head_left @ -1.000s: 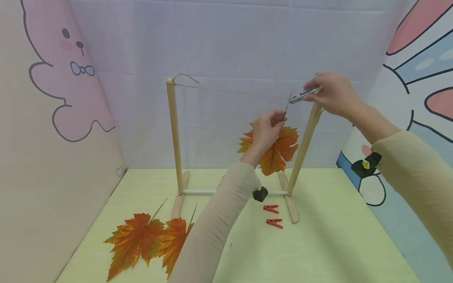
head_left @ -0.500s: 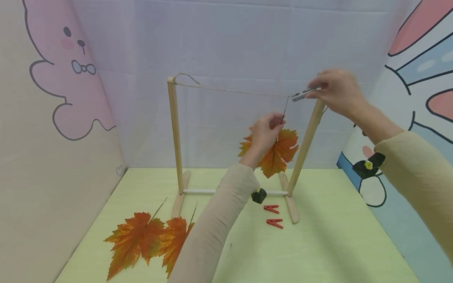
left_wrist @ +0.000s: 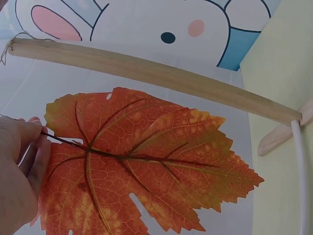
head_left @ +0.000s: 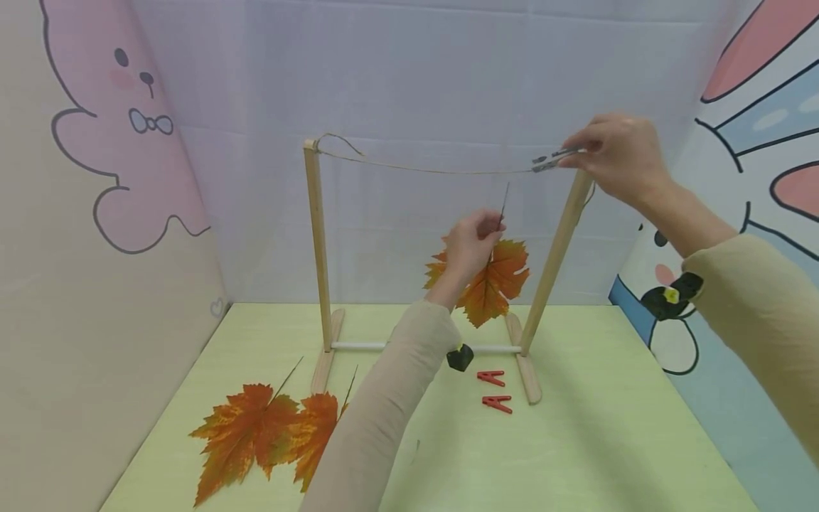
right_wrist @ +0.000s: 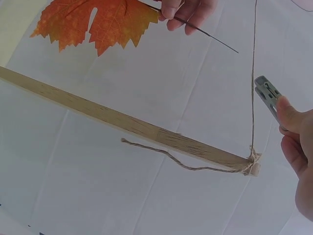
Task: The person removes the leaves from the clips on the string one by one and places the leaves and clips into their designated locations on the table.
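My left hand (head_left: pixel 472 242) pinches the dark stem of an orange maple-like leaf (left_wrist: pixel 146 152), which hangs below the fingers. The stem's free end points up, just below the twine (head_left: pixel 422 169) and apart from it. My right hand (head_left: pixel 619 153) pinches a grey clothespin (right_wrist: pixel 268 94) by its handle end near the right post's top. In the right wrist view the clothespin's tip lies right by the twine; whether it touches cannot be told. The twine runs between the two posts of a wooden frame (head_left: pixel 318 242) and sags slightly.
Two red clothespins (head_left: pixel 496 404) lie on the pale green table (head_left: pixel 608 427) by the frame's right foot. At the front left lie two more orange leaves (head_left: pixel 246 434), one partly behind my left sleeve. A white rod (head_left: pixel 358 346) joins the frame's feet.
My left hand has moved down and slightly left with the leaf, taking the stem tip from the twine's height to below it. My right hand has risen slightly rightward with the clothespin.
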The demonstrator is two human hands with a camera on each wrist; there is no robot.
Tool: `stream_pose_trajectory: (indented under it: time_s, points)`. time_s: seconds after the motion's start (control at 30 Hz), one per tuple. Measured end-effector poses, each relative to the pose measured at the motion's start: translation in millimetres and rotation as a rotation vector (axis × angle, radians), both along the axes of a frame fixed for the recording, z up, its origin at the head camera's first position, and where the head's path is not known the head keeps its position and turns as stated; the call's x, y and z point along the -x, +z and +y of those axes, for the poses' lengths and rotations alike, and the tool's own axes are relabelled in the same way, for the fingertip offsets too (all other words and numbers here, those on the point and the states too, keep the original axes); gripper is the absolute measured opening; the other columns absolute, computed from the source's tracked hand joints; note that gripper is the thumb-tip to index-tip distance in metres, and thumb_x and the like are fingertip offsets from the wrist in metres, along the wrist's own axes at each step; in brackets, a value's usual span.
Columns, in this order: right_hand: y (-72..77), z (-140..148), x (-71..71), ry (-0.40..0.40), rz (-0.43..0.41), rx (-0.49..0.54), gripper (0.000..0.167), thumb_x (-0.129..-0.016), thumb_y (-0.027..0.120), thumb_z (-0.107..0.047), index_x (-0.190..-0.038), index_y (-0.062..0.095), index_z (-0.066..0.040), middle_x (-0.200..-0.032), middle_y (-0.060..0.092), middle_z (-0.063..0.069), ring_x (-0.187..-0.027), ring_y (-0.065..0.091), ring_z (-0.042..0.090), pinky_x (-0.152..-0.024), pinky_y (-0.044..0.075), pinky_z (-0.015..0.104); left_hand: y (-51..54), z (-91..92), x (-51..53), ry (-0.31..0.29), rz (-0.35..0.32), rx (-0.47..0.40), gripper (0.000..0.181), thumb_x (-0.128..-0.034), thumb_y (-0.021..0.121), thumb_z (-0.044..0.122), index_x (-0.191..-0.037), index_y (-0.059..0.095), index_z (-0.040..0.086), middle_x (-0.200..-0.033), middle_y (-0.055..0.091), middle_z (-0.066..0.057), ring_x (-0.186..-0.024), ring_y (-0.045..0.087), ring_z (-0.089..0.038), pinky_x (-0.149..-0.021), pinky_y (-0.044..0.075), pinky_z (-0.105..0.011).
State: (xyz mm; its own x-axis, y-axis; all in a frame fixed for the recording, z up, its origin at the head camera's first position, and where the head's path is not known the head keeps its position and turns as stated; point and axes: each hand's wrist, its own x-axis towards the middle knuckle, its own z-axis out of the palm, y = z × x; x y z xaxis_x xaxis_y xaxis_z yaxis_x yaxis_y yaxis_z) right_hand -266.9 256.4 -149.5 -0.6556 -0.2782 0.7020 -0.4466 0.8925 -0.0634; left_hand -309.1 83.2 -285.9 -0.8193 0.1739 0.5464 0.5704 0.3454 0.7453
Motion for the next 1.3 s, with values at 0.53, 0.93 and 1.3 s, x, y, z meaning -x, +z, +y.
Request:
stream_pose_trajectory:
  time_s: [0.53,0.93,1.3]
  points:
    - [-3.9,-13,-4.7,0.12,0.06,-0.029,0.021,-0.072,0.074,-0.002,-0.091,0.067,0.004,-0.081,0.06,0.017,-0.078,0.052,0.028,-0.068,0.036,0.032,-8.1,-14.5,2.1,-0.001,-0.031,-0.005,0.021,-0.0839,0.063,0.005,-0.104,0.065,0.006,-0.095,0.068,-0.004,-0.088,0.062,-0.013,-0.076,0.047,-0.015]
    - [-15.9,-18,-3.8,0.242,0.083,-0.03,0.027,-0.07,0.074,0.002,-0.095,0.064,0.003,-0.091,0.061,0.013,-0.085,0.055,0.023,-0.072,0.032,0.005,-17.5,-27.6,4.8,0.017,-0.037,-0.002,0.019,-0.084,0.063,0.006,-0.103,0.065,0.007,-0.094,0.068,-0.003,-0.087,0.062,-0.012,-0.076,0.047,-0.015]
    - [-24.8,-20,-6.9,0.241,0.073,-0.049,0.03,-0.071,0.073,0.004,-0.098,0.061,0.002,-0.095,0.06,0.013,-0.089,0.051,0.025,-0.071,0.044,0.019,-24.1,-43.2,6.5,0.028,-0.064,0.004,0.019,-0.0848,0.062,0.006,-0.103,0.065,0.006,-0.094,0.068,-0.004,-0.087,0.062,-0.013,-0.077,0.048,-0.018]
